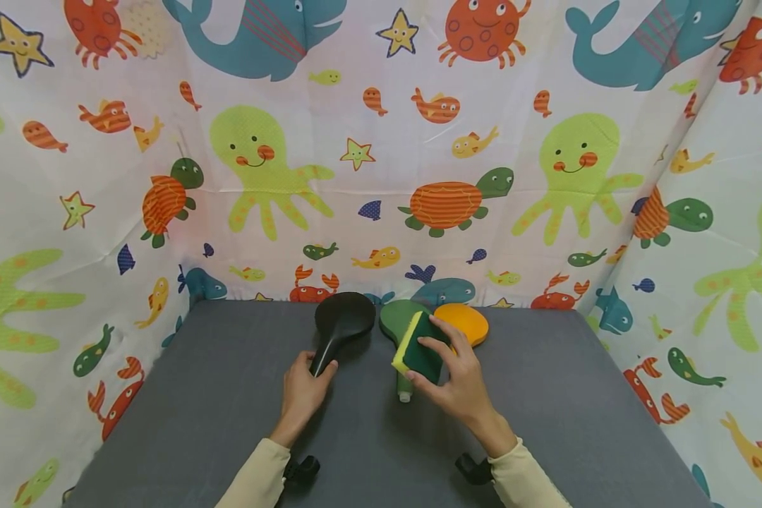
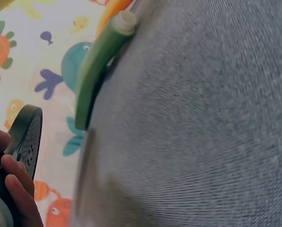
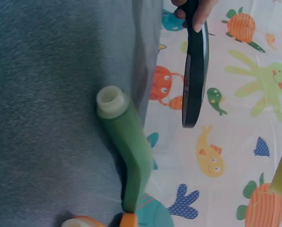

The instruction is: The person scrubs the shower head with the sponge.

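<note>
My left hand (image 1: 305, 391) grips the handle of a black shower head (image 1: 345, 315), whose round head points away from me. It is raised off the table, as the right wrist view shows, and its perforated face appears in the left wrist view. In my right hand (image 1: 463, 384), a yellow-and-green sponge (image 1: 424, 353) is pinched between thumb and fingers, above a green shower head (image 1: 390, 319). That green one lies on the table with its pale threaded end (image 3: 111, 100) toward me. Beside it lies an orange shower head (image 1: 470, 324), partly hidden by the right hand.
The grey table (image 1: 197, 409) ends at a curtain (image 1: 368, 247) printed with sea animals, which also rises at both sides. Black curved pieces (image 1: 305, 469) stick out by each wrist.
</note>
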Action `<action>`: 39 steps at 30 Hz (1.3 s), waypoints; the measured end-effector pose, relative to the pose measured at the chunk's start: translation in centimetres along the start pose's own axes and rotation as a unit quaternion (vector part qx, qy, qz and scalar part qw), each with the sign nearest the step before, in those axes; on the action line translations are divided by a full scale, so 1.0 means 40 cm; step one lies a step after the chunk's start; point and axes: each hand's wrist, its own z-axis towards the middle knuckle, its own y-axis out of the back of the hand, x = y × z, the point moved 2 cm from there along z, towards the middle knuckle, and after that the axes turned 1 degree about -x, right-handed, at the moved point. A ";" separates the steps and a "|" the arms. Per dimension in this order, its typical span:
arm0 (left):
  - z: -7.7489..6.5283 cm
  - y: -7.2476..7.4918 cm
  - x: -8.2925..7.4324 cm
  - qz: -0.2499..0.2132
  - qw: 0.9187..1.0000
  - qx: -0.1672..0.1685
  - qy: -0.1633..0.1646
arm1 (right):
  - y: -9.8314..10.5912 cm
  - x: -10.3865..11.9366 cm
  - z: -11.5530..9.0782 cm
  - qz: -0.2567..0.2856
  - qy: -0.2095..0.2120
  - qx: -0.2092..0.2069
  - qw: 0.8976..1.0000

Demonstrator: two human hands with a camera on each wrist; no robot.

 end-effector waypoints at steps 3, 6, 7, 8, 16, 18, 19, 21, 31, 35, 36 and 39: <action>-0.013 0.015 -0.022 -0.009 1.000 0.000 -0.020 | 0.004 0.009 0.007 -0.001 0.009 -0.004 1.000; -0.028 0.028 -0.047 -0.015 0.999 0.002 -0.038 | 0.009 0.018 0.013 -0.001 0.015 -0.007 1.000; -0.033 0.033 -0.055 -0.015 0.999 0.003 -0.043 | 0.010 0.021 0.015 -0.003 0.017 -0.007 1.000; -0.038 0.037 -0.064 -0.015 0.999 0.005 -0.047 | 0.013 0.025 0.016 -0.006 0.021 -0.008 1.000; -0.080 0.061 -0.115 -0.027 0.996 0.037 -0.074 | 0.031 0.055 0.026 -0.025 0.060 -0.015 0.998; -0.088 0.066 -0.124 -0.030 0.995 0.043 -0.080 | 0.033 0.059 0.027 -0.028 0.064 -0.014 0.997; -0.092 0.068 -0.128 -0.032 0.995 0.045 -0.082 | 0.033 0.060 0.027 -0.029 0.064 -0.013 0.997; -0.100 0.071 -0.137 -0.036 0.994 0.050 -0.091 | 0.034 0.063 0.028 -0.029 0.067 -0.013 0.997; -0.123 0.072 -0.174 -0.044 0.986 0.053 -0.149 | 0.028 0.076 0.029 -0.052 0.086 0.004 0.995; -0.131 0.071 -0.184 -0.043 0.984 0.050 -0.163 | 0.023 0.080 0.027 -0.054 0.094 0.010 0.994; -0.133 0.071 -0.186 -0.042 0.984 0.050 -0.167 | 0.021 0.080 0.027 -0.053 0.096 0.011 0.994; -0.138 0.071 -0.195 -0.038 0.982 0.045 -0.178 | 0.019 0.082 0.027 -0.054 0.098 0.012 0.994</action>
